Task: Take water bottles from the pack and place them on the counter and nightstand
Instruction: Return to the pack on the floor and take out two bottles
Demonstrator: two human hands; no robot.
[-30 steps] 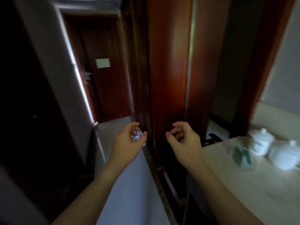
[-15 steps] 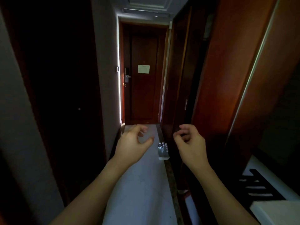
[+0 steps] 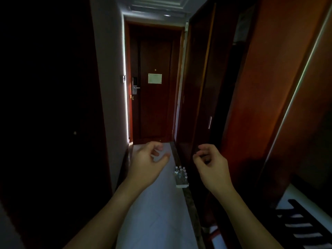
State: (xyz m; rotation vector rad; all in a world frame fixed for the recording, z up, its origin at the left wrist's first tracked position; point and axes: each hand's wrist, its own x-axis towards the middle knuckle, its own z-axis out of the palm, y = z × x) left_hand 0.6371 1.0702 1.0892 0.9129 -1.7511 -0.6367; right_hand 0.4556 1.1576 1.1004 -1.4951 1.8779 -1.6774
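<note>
A shrink-wrapped pack of water bottles with white caps stands on the pale hallway floor, against the right-hand wall. My left hand hovers in the air to the left of the pack, fingers loosely curled and holding nothing. My right hand hovers to the right of the pack, also loosely curled and holding nothing. Neither hand touches the pack. The counter and the nightstand are out of view.
A narrow, dim corridor runs ahead to a dark wooden entrance door with a lock handle. Dark wall on the left, wooden wardrobe panels on the right. A black slatted rack sits at lower right.
The view has swung left from the counter with the white teapots to face down the corridor. The pack now shows in full between my hands, which stayed raised and empty.
</note>
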